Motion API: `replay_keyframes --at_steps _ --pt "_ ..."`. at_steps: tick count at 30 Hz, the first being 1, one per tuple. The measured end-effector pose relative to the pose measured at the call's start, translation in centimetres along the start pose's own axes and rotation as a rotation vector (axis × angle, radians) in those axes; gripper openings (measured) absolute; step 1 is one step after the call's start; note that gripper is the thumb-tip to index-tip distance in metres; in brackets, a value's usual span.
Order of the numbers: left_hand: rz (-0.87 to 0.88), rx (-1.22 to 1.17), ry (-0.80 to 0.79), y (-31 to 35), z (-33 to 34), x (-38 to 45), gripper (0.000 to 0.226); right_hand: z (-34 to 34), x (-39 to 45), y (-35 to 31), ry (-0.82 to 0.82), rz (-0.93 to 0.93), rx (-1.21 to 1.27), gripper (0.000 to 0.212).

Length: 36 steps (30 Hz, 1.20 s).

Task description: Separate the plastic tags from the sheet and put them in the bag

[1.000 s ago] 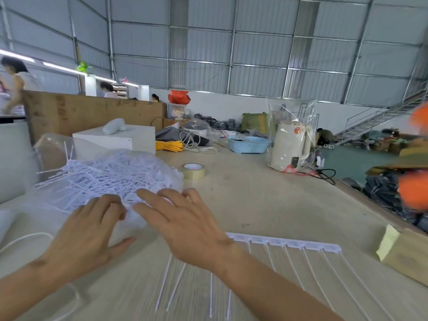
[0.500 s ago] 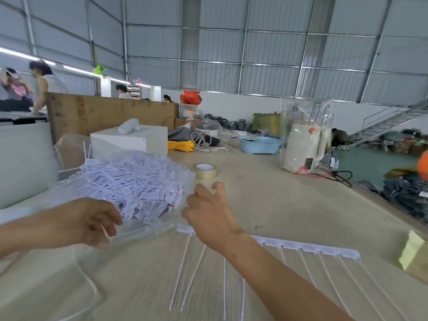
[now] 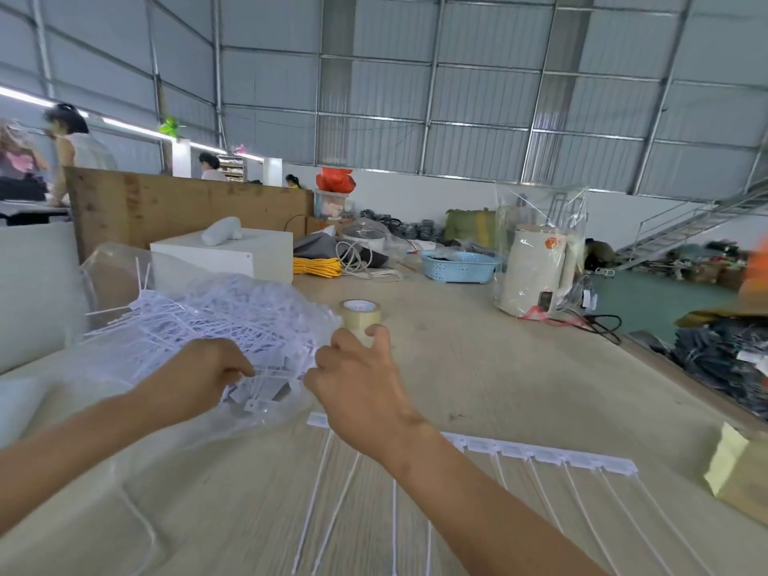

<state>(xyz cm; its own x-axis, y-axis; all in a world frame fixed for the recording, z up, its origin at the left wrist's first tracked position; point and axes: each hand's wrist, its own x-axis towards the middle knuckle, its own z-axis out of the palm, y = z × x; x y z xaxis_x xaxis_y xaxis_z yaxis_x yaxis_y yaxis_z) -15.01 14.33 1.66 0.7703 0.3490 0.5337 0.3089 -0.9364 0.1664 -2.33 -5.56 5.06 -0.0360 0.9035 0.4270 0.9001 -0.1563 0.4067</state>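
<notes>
Now | both hands (image 3: 291, 376) moved onto bag (image 3: 124, 359) mouth; left pinching, right gripping

This is a big factory hall, with a high metal roof (image 3: 457, 76), long work tables (image 3: 478, 367), and piles of goods (image 3: 723, 347).
</notes>
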Motion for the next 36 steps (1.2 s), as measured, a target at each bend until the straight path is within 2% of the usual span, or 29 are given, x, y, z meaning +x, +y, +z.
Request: replay_keyframes --at_steps 1,2,4,6,7,9,12,14,16,18,19,20,23,26,29,31,33,35,36 --pt "0.094 0.018 0.042 0.7 0.5 0.2 0.019 -0.2 0.0 -0.1 0.013 0.014 -0.027 0.022" --pt "0.186 0.060 0.050 1.3 0.8 0.4 0.038 -0.4 -0.1 -0.2 0.032 0.025 -0.044 0.021" --pt "0.292 0.235 -0.082 1.1 2.3 1.0 0.064 -0.5 -0.1 -0.1 0.046 -0.001 -0.033 0.023" --pt "0.255 0.342 -0.339 0.2 4.2 1.4 0.066 -0.3 0.1 -0.2 0.000 -0.034 0.040 0.027" --pt "0.254 0.382 -0.412 -0.4 5.2 1.6 0.066 -0.2 0.2 -0.5 -0.039 -0.054 0.052 0.030" --pt "0.259 0.475 -0.461 -0.9 6.3 2.2 0.065 0.1 0.5 -1.3 -0.109 -0.105 0.017 0.033" --pt "0.241 0.574 -0.431 -0.7 6.3 3.3 0.068 0.6 0.4 -2.1 -0.171 -0.144 -0.025 0.030" --pt "0.415 0.660 -0.254 -0.8 5.6 4.0 0.058 0.6 0.3 -1.8 -0.158 -0.153 0.006 0.031" --pt "0.440 0.783 -0.197 -0.8 5.0 4.3 0.058 0.0 0.1 -1.3 -0.118 -0.160 0.081 0.034" --pt "0.363 0.821 -0.289 -2.0 5.7 4.8 0.061 -0.7 -0.2 -1.0 -0.047 -0.191 0.166 0.034" --pt "0.234 0.851 -0.420 -2.2 6.1 5.0 0.062 -0.9 -0.3 -1.0 0.005 -0.219 0.174 0.032" --pt "0.146 0.881 -0.480 -2.3 6.3 5.3 0.062 -1.0 -0.5 -1.0 0.052 -0.248 0.156 0.028" --pt "0.111 0.897 -0.491 -2.1 6.8 6.1 0.056 -0.9 -1.4 -1.0 0.019 -0.272 0.185 0.024" --pt "0.099 0.782 -0.472 -1.0 6.3 6.2 0.050 0.2 -2.4 0.0 0.001 -0.247 0.309 0.029" --pt "0.158 0.551 -0.458 0.2 4.8 5.5 0.039 1.7 -3.7 1.8 0.023 -0.059 0.475 0.033" --pt "0.145 0.349 -0.479 0.8 3.0 4.5 0.034 2.9 -4.8 3.7 -0.101 0.140 0.491 0.050" --pt "0.079 0.206 -0.544 0.6 0.9 3.4 0.031 4.3 -6.1 5.6 -0.279 0.329 0.382 0.062" --pt "0.005 0.269 -0.564 1.1 -1.6 2.2 0.025 5.7 -7.6 6.8 -0.446 0.490 0.390 0.068" --pt "0.013 0.377 -0.488 1.9 -2.6 1.4 0.020 6.3 -8.3 7.2 -0.521 0.543 0.407 0.071"
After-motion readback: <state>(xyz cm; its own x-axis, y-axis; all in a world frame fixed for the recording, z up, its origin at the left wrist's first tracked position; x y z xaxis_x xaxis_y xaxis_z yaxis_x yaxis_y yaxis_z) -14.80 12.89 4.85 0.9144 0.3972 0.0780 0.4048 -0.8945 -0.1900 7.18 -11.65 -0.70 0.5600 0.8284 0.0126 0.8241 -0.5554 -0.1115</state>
